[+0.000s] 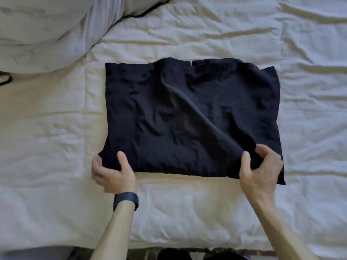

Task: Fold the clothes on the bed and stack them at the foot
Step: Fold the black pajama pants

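Gripping the near edge at both corners, we hold the black garment, which lies as a rumpled, roughly rectangular fold in the middle of the cream quilt.

Our left hand takes the near left corner. The left thumb presses on top of the cloth, and the other fingers curl round the edge at the corner, so we cannot tell how far under they reach. The corner sits pinched between thumb and fingers.

Our right hand is at the near right corner. The right thumb lies on the upper layer, and the right fingers curl over from the outer side, with a ridge of cloth gathered between them. A long crease runs from that pinch up across the garment toward its far edge. The lowest right tip of the cloth pokes out past the hand onto the quilt.

The far edge of the garment lies flat, well apart from both hands, with a small pale speck showing at its middle.

A dark wristband circles our left wrist. A heap of pale grey bedding fills the far left corner, near the garment but not touching it, and a thin black strap shows at the left edge.
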`<action>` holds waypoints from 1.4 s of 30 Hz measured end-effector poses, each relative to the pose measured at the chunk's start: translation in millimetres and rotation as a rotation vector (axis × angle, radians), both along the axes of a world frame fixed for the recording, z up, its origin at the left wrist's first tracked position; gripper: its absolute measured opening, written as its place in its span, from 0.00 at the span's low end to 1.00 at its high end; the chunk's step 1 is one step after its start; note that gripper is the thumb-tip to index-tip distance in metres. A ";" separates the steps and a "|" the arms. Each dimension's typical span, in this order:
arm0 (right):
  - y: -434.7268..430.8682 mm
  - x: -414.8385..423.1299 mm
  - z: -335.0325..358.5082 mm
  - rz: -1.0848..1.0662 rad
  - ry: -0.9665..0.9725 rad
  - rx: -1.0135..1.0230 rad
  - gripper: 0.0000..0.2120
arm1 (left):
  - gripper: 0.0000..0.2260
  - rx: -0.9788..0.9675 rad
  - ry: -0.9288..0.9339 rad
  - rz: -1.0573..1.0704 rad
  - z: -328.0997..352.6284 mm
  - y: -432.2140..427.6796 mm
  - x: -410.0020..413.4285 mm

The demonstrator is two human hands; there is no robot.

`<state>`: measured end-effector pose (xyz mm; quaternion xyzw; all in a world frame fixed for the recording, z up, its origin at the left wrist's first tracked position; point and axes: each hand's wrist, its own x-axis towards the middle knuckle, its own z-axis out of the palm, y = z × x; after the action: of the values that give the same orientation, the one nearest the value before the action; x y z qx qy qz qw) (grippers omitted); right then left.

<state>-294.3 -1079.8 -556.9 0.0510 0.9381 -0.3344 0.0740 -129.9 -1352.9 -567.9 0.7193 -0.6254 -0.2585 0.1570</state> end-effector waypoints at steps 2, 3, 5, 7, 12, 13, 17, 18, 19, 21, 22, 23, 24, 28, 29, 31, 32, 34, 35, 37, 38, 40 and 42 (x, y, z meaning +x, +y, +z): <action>16.0 41.3 11.2 -0.212 -0.212 -0.100 0.08 | 0.38 0.152 0.072 0.255 7.6 10.9 9.4; 20.7 55.5 13.8 -0.332 -0.326 -0.132 0.08 | 0.39 0.221 0.065 0.378 9.8 12.2 11.9; 29.1 70.2 12.7 -0.539 -0.543 -0.279 0.17 | 0.38 0.395 0.071 0.582 14.8 12.4 12.4; 32.2 66.9 8.9 -0.681 -0.683 -0.543 0.24 | 0.29 0.518 0.278 0.610 14.9 8.3 16.2; 23.8 28.1 -2.2 -0.878 -0.587 -0.832 0.12 | 0.08 0.644 0.672 0.529 16.0 -17.5 32.1; 23.5 24.2 -4.1 -0.897 -0.532 -0.820 0.11 | 0.06 0.648 0.706 0.528 15.9 -21.6 36.9; 34.6 35.1 -3.4 -0.874 -0.392 -0.630 0.05 | 0.06 0.512 0.651 0.554 18.9 -11.4 56.6; 40.3 43.5 -0.6 -0.880 -0.370 -0.609 0.05 | 0.08 0.477 0.625 0.589 21.9 -2.6 63.8; 46.9 53.4 4.3 -0.892 -0.357 -0.584 0.06 | 0.10 0.453 0.605 0.632 25.9 8.5 72.3; 62.2 76.3 15.4 -0.936 -0.365 -0.530 0.16 | 0.17 0.443 0.530 0.706 35.0 33.1 93.5; 71.3 88.1 20.2 -0.967 -0.375 -0.502 0.20 | 0.19 0.450 0.462 0.723 38.4 44.0 106.3; 80.9 100.4 24.6 -1.000 -0.384 -0.482 0.22 | 0.20 0.465 0.397 0.735 40.9 53.4 120.9; 90.3 112.3 28.8 -1.033 -0.399 -0.470 0.22 | 0.20 0.486 0.348 0.756 43.2 60.9 135.9; 119.4 150.1 36.9 -1.108 -0.484 -0.426 0.21 | 0.16 0.552 0.277 0.802 47.8 85.4 179.3; 123.5 155.8 36.7 -1.119 -0.502 -0.444 0.21 | 0.17 0.558 0.247 0.784 46.5 90.7 185.3; 129.4 161.1 35.1 -1.119 -0.544 -0.460 0.20 | 0.18 0.572 0.186 0.736 42.7 96.4 189.9; 132.7 160.7 33.2 -1.111 -0.577 -0.452 0.20 | 0.18 0.582 0.174 0.724 40.7 95.3 189.0; 138.4 153.1 29.0 -1.093 -0.647 -0.397 0.20 | 0.20 0.590 0.154 0.730 38.2 86.7 181.6; 140.3 145.9 28.4 -1.081 -0.670 -0.322 0.21 | 0.21 0.584 0.094 0.710 39.7 81.0 174.7; 140.6 127.4 30.6 -0.989 -0.675 -0.014 0.28 | 0.26 0.520 -0.144 0.513 48.0 73.9 155.0; 134.8 116.5 35.4 -0.879 -0.640 0.147 0.30 | 0.28 0.431 -0.233 0.318 52.6 72.6 142.4; 116.6 95.3 44.1 -0.517 -0.493 0.330 0.33 | 0.27 0.227 -0.247 -0.127 58.9 69.6 108.6; 91.7 69.4 44.6 -0.115 -0.337 0.313 0.29 | 0.24 0.063 -0.167 -0.510 57.9 62.5 61.8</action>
<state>-224.9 -988.1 -512.2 0.1704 0.9485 -0.1753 0.2015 -68.1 -1290.4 -510.0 0.5621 -0.7886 -0.2491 0.0123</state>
